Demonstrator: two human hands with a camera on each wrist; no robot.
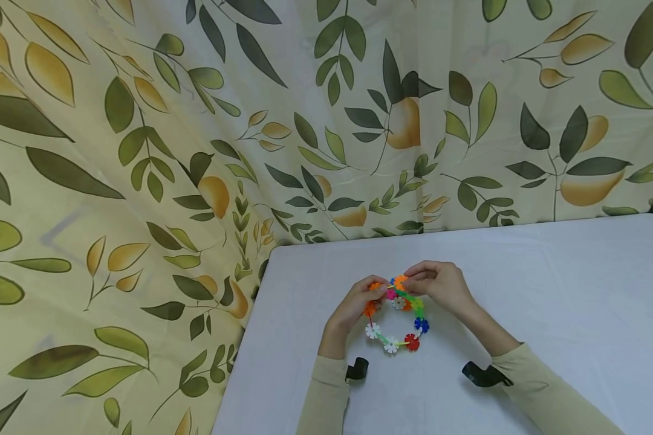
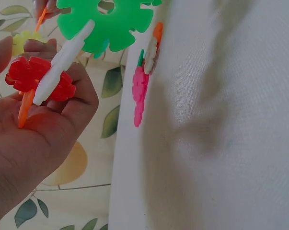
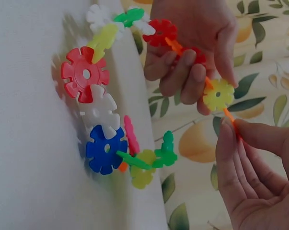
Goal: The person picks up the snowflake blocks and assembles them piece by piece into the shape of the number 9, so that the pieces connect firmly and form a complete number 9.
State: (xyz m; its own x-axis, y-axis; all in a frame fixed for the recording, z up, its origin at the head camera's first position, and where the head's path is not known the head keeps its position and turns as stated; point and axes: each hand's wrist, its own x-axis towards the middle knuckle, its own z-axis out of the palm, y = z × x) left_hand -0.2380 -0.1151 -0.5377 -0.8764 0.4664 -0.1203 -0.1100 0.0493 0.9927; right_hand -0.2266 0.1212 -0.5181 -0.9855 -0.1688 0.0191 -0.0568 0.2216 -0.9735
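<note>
Right at the middle of the white table point(image 1: 549, 290), both hands meet over a ring of interlocking plastic snowflake discs point(image 1: 396, 314) — red, white, blue, green, yellow, pink and orange pieces slotted edge to edge. Most of the ring lies flat on the cloth, while its far end is lifted off the surface between the hands.

At that raised end the left hand point(image 1: 359, 302) curls its fingers around the chain, gripping a red disc point(image 3: 162, 32) and the pieces next to it, with a yellow disc point(image 3: 219, 94) sticking out past its fingertips. Just beside it, the right hand point(image 1: 441, 285) pinches a thin orange piece point(image 3: 229, 117) between thumb and fingertips, edge-on to the yellow disc and seemingly touching it — the wrist view is too tight to be sure.

Behind the table hangs a leaf-patterned curtain point(image 1: 141, 151). Pale sleeves point(image 1: 326, 393) cover both forearms.
</note>
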